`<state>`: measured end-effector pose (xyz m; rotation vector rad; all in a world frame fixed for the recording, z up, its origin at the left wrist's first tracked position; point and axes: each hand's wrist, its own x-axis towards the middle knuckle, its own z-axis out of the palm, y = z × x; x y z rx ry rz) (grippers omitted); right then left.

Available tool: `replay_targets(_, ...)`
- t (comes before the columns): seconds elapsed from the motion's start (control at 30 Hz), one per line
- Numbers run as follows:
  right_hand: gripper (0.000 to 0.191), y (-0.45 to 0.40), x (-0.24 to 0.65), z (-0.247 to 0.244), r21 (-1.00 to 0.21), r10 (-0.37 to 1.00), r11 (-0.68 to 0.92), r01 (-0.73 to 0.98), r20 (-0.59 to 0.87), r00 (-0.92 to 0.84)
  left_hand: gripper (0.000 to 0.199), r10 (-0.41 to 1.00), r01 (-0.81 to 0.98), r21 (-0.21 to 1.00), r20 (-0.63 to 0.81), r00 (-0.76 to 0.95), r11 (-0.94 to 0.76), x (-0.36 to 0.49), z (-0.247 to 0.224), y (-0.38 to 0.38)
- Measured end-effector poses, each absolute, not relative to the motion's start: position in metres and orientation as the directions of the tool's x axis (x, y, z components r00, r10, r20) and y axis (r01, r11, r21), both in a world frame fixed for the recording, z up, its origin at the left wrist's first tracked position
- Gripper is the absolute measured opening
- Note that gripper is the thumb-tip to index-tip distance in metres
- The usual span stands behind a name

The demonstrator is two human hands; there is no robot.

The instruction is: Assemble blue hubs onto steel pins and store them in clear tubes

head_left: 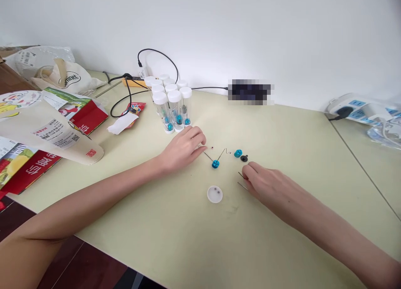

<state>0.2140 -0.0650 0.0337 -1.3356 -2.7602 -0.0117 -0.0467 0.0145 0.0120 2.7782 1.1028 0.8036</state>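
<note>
My left hand (187, 148) is closed, its thumb and fingers pinched at the end of a thin metal rod (208, 156). The rod runs to a small blue spool-like wheel (215, 164) on the table, from which a bent wire (222, 154) rises at the other side. In my right hand (258, 179) are tweezers (241, 184), their two tips apart and pointing left, touching nothing. Just beyond them lie a second blue wheel (238, 153) and a black round part (244, 158). Two tiny dark pieces rest in a white round cap (214, 194) between my hands.
Several white-capped clear tubes (174, 97) with blue parts stand behind my left hand. At left are a large plastic cup (62, 130), red cartons (94, 115) and a snack wrapper (136, 111). Black cables (128, 92) run along the wall; a power strip (357, 107) lies far right.
</note>
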Motion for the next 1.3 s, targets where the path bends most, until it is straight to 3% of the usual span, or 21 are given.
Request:
replay_targets(0.13, 0.018, -0.073, 0.194, 0.041, -0.073, 0.796, 0.600, 0.797, 0.151, -0.586, 0.024, 0.568, 0.468, 0.331, 0.574, 0.590, -0.820, -0.038, 0.012, -0.025)
replay_targets(0.27, 0.009, -0.082, 0.180, 0.026, -0.198, 0.699, 0.690, 0.697, 0.432, -0.570, 0.053, 0.655, 0.439, 0.515, 0.379, 0.654, -0.736, -0.026, 0.002, -0.053)
replay_targets(0.37, 0.010, -0.083, 0.180, 0.007, -0.260, 0.651, 0.742, 0.618, 0.501, -0.570, 0.043, 0.672, 0.492, 0.530, 0.218, 0.708, -0.690, -0.022, -0.004, -0.055)
replay_targets(0.57, 0.014, -0.073, 0.185, -0.004, -0.421, 0.695, 0.718, 0.554, 0.462, -0.551, 0.023, 0.627, 0.388, 0.658, 0.167, 0.761, -0.646, -0.027, -0.006, -0.049)
replay_targets(0.77, 0.017, -0.072, 0.190, -0.002, -0.454, 0.741, 0.671, 0.587, 0.385, -0.550, 0.019, 0.618, 0.331, 0.753, 0.125, 0.776, -0.568, -0.028, -0.005, -0.047)
replay_targets(1.1, 0.025, -0.076, 0.197, -0.008, -0.401, 0.743, 0.668, 0.627, 0.307, -0.595, 0.024, 0.659, 0.343, 0.824, 0.048, 0.750, -0.450, -0.029, -0.004, -0.043)
replay_targets(1.3, 0.023, -0.075, 0.194, -0.008, -0.335, 0.725, 0.687, 0.645, 0.376, -0.577, 0.024, 0.698, 0.360, 0.855, 0.003, 0.716, -0.373, -0.028, -0.003, -0.044)
